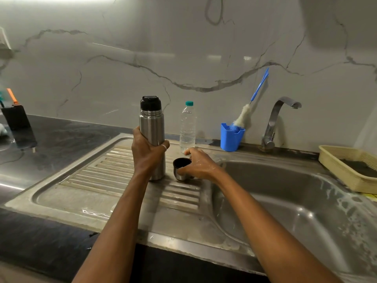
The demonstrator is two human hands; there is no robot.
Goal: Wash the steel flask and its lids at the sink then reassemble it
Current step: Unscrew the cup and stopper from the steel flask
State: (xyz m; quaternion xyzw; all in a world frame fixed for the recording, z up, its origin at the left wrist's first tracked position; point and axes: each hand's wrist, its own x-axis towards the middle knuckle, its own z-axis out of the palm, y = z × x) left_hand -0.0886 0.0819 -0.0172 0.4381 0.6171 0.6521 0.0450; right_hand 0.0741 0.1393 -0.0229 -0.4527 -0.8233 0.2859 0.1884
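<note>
Status: reassembly stage, approx. (judgement, not confirmed)

1. Flask (152, 129) stands upright on the ribbed drainboard (98, 176), left of the sink basin (285, 201). L hand (145, 154) is wrapped round its lower body, fingers and thumb clamped on the steel.
2. Black stopper (150, 103) sits on the flask neck. Whether it is screwed fully home cannot be told.
3. Cup lid (181, 163) rests mouth-up on the drainboard, just beside the flask base on its right. R hand (201, 164) holds it, fingers curled round its side.
4. R hand and wrist look wet, and the basin shows water marks. No water runs from the tap (275, 119). Washing is prob. done.
5. Left to do: invert the cup lid, seat it over the stopper, tighten.

Ref. items nearby, none in use: water bottle (187, 127), bottle brush (244, 115) in a blue holder (231, 139), basket (334, 160) at far right
</note>
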